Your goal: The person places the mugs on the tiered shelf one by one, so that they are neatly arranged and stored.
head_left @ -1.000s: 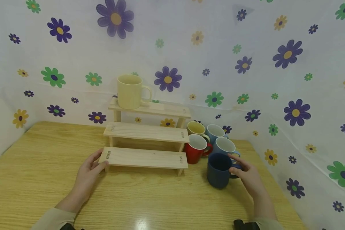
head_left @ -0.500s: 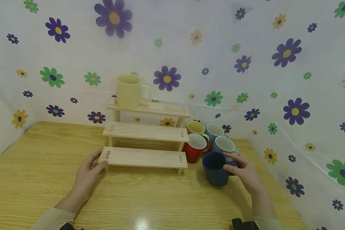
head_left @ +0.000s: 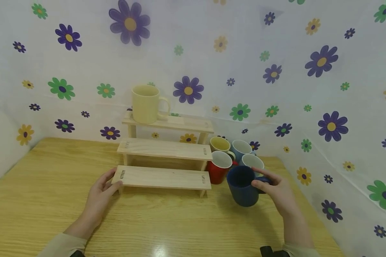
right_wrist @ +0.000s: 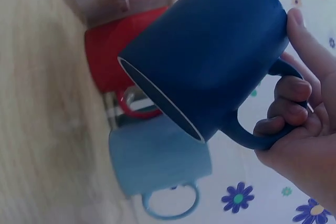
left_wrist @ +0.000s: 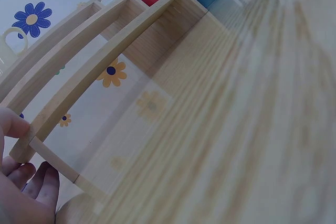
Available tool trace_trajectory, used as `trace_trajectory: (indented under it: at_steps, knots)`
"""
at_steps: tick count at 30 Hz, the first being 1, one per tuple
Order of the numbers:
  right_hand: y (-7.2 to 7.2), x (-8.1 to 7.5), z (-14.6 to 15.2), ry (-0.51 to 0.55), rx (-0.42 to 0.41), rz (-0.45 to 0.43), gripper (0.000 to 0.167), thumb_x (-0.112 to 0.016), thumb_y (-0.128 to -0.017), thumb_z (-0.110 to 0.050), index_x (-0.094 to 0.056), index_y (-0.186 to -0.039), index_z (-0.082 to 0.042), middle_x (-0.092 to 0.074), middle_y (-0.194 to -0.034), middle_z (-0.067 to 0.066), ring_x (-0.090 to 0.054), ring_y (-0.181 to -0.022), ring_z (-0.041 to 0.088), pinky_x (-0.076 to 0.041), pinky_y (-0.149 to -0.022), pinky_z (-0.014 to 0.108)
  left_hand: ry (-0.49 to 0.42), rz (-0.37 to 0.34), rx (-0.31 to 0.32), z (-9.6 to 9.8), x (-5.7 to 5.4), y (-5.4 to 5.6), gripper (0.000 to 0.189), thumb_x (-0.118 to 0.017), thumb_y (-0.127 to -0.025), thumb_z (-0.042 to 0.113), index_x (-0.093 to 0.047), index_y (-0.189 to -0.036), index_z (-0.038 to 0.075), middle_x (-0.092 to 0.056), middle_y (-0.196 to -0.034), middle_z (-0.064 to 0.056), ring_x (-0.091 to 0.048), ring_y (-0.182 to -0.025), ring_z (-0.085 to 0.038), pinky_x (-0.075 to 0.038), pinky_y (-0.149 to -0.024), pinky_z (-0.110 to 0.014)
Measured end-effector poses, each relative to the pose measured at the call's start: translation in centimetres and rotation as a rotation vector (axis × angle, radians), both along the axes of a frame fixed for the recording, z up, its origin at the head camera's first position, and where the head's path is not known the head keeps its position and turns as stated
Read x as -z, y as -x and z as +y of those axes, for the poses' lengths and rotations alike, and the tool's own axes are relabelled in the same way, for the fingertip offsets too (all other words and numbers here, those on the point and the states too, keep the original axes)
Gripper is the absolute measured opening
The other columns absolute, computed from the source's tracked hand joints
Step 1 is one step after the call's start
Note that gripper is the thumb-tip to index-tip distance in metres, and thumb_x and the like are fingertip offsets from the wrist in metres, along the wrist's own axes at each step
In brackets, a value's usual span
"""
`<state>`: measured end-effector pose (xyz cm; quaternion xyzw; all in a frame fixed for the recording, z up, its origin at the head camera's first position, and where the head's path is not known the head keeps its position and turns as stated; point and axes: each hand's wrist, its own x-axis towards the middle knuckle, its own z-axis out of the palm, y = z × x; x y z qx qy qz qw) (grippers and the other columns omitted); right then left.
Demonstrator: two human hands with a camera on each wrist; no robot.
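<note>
My right hand holds a dark blue mug by its handle, with several fingers curled through the loop in the right wrist view. The mug hangs tilted above the wooden table, its shadow falling below and to the right. A three-tier wooden display shelf stands left of it. On the left end of its lowest board, my left hand grips the edge, the thumb on top and the fingers below in the left wrist view. A large pale yellow mug sits on the top tier's left part.
Beside the shelf's right end, a red mug, a smaller yellow mug and two light blue mugs stand close together. The table meets a flower-printed cloth at the back and right.
The dark blue mug has risen off the table, tilted and shifted slightly left with my right hand. It now overlaps the front light blue mug in the head view. My left hand stays on the shelf.
</note>
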<state>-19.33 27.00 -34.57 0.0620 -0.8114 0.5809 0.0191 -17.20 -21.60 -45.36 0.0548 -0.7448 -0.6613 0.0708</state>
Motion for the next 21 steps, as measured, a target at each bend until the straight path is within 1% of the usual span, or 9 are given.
trace_trajectory:
  at_steps: [3, 5, 7, 8, 11, 13, 16, 19, 21]
  knots:
    - [0.1, -0.9, -0.8, -0.01, 0.023, 0.017, 0.042, -0.071, -0.088, -0.015, -0.062, -0.128, -0.008, -0.061, -0.112, 0.0, -0.058, -0.099, 0.009, -0.049, -0.081, 0.021, 0.0, 0.005, 0.0, 0.0, 0.1, 0.0, 0.062, -0.058, -0.097, 0.027, -0.03, -0.15, 0.011, -0.031, -0.151, -0.012, -0.047, -0.105, 0.003, -0.041, -0.081, -0.009]
    - [0.2, -1.5, -1.3, -0.031, 0.031, 0.023, 0.043, -0.072, -0.087, -0.018, -0.062, -0.128, -0.01, -0.06, -0.113, -0.001, -0.058, -0.1, 0.009, -0.049, -0.081, 0.021, 0.001, 0.003, -0.003, 0.0, 0.1, 0.0, 0.062, -0.058, -0.097, 0.027, -0.03, -0.15, 0.012, -0.031, -0.151, -0.011, -0.047, -0.104, 0.003, -0.041, -0.081, -0.01]
    - [0.6, -2.1, -1.8, -0.05, 0.024, 0.035, 0.045, -0.073, -0.087, -0.02, -0.061, -0.129, -0.01, -0.059, -0.119, 0.001, -0.056, -0.105, 0.011, -0.049, -0.081, 0.02, 0.002, 0.0, -0.005, 0.0, 0.1, 0.0, 0.062, -0.058, -0.097, 0.027, -0.03, -0.15, 0.012, -0.031, -0.151, -0.011, -0.047, -0.103, 0.003, -0.041, -0.081, -0.009]
    - [0.8, -2.5, -2.1, -0.056, 0.019, 0.041, 0.046, -0.073, -0.086, -0.021, -0.061, -0.129, -0.01, -0.058, -0.121, 0.005, -0.057, -0.105, 0.013, -0.049, -0.081, 0.021, 0.001, 0.001, -0.008, 0.0, 0.1, 0.0, 0.062, -0.058, -0.097, 0.027, -0.031, -0.15, 0.012, -0.031, -0.151, -0.011, -0.048, -0.103, 0.003, -0.041, -0.081, -0.01]
    - [1.6, -3.7, -3.0, -0.054, -0.007, 0.057, 0.047, -0.073, -0.087, -0.021, -0.06, -0.13, -0.008, -0.051, -0.135, 0.011, -0.052, -0.113, 0.015, -0.049, -0.082, 0.021, 0.002, 0.007, -0.01, 0.0, 0.1, 0.0, 0.061, -0.058, -0.097, 0.027, -0.031, -0.15, 0.012, -0.031, -0.15, -0.011, -0.048, -0.102, 0.004, -0.041, -0.081, -0.01]
    - [2.1, -4.6, -3.7, -0.049, -0.021, 0.059, 0.048, -0.073, -0.087, -0.023, -0.06, -0.131, -0.01, -0.046, -0.139, 0.014, -0.052, -0.112, 0.015, -0.049, -0.082, 0.022, 0.002, 0.017, -0.012, 0.0, 0.0, 0.0, 0.061, -0.059, -0.097, 0.026, -0.032, -0.15, 0.011, -0.032, -0.15, -0.011, -0.048, -0.102, 0.004, -0.041, -0.08, -0.01]
    - [3.0, -5.9, -4.9, -0.027, -0.03, 0.051, 0.048, -0.074, -0.086, -0.026, -0.061, -0.131, -0.013, -0.044, -0.141, 0.011, -0.052, -0.11, 0.015, -0.049, -0.082, 0.023, -0.001, 0.032, -0.011, 0.1, -0.1, -0.1, 0.061, -0.059, -0.097, 0.026, -0.032, -0.149, 0.009, -0.032, -0.149, -0.013, -0.049, -0.101, 0.005, -0.042, -0.08, -0.01]
    - [4.0, -7.0, -6.4, -0.005, -0.024, 0.057, 0.049, -0.075, -0.085, -0.027, -0.062, -0.13, -0.015, -0.049, -0.134, 0.009, -0.054, -0.107, 0.017, -0.049, -0.085, 0.026, -0.014, 0.044, -0.006, 0.2, -0.2, -0.2, 0.061, -0.059, -0.097, 0.024, -0.032, -0.149, 0.008, -0.033, -0.149, -0.014, -0.049, -0.1, 0.005, -0.042, -0.08, -0.01]
    - [4.7, -7.7, -7.3, 0.014, -0.014, 0.071, 0.049, -0.076, -0.084, -0.029, -0.062, -0.13, -0.017, -0.053, -0.132, 0.006, -0.054, -0.109, 0.018, -0.047, -0.089, 0.029, -0.027, 0.048, -0.002, 0.3, -0.2, -0.2, 0.061, -0.059, -0.097, 0.024, -0.032, -0.149, 0.007, -0.033, -0.149, -0.014, -0.049, -0.101, 0.005, -0.043, -0.08, -0.01]
